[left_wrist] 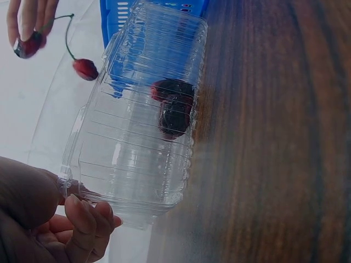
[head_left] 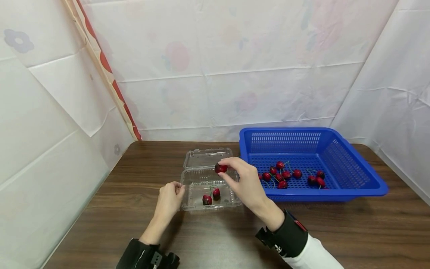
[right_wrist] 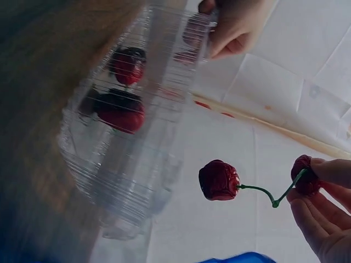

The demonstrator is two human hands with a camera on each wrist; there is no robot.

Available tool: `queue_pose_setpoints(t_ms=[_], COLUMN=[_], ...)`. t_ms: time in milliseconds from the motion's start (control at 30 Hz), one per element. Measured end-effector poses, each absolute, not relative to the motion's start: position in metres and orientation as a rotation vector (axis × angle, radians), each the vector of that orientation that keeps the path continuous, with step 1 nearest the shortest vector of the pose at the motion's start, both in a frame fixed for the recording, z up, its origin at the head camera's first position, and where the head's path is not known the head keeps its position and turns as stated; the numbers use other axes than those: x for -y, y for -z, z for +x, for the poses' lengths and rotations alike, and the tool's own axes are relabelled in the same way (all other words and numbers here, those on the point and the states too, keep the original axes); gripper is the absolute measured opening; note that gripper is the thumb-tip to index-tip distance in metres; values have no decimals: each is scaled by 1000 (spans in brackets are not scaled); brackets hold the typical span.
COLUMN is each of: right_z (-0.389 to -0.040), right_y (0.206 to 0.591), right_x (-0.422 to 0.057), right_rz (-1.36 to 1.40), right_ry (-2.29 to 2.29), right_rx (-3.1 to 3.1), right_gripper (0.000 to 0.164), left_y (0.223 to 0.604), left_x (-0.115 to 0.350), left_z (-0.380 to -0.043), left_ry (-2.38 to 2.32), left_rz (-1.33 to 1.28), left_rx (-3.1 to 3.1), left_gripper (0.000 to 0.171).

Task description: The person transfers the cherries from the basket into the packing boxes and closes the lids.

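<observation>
A clear plastic clamshell box stands on the table with its lid folded back. My left hand pinches the box's left edge between thumb and fingers. Inside the box lie two dark red cherries with green stems. Above the box, my right hand holds a cherry between thumb and fingertips. From it a green stem runs to a second cherry, which dangles free in the right wrist view. The left wrist view also shows this joined pair, raised over the box rim.
To the right stands a blue plastic basket with slotted walls. Several cherries with stems lie on its floor, mostly toward the left and middle. The brown wooden table is bordered by white sheets at the back and sides.
</observation>
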State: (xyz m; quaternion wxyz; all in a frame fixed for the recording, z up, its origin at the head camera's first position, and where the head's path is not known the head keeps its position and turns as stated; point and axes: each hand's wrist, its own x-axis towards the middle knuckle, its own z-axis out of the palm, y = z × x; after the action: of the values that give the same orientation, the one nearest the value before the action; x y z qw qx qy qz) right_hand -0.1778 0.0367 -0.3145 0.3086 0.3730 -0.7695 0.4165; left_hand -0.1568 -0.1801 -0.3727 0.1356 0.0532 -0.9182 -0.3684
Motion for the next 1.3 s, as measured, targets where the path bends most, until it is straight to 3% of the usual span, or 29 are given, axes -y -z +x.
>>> queue_pose_setpoints(t_ms=[1300], right_z=[-196], right_y=[353], right_x=[-7], right_rz=[910], right_ry=[-810], right_rx=[2508], right_gripper=[19], left_y=[373], left_x=[179], left_z=[-156], left_ry=[1094], left_rz=[158], left_rx=[2670], left_gripper=[17])
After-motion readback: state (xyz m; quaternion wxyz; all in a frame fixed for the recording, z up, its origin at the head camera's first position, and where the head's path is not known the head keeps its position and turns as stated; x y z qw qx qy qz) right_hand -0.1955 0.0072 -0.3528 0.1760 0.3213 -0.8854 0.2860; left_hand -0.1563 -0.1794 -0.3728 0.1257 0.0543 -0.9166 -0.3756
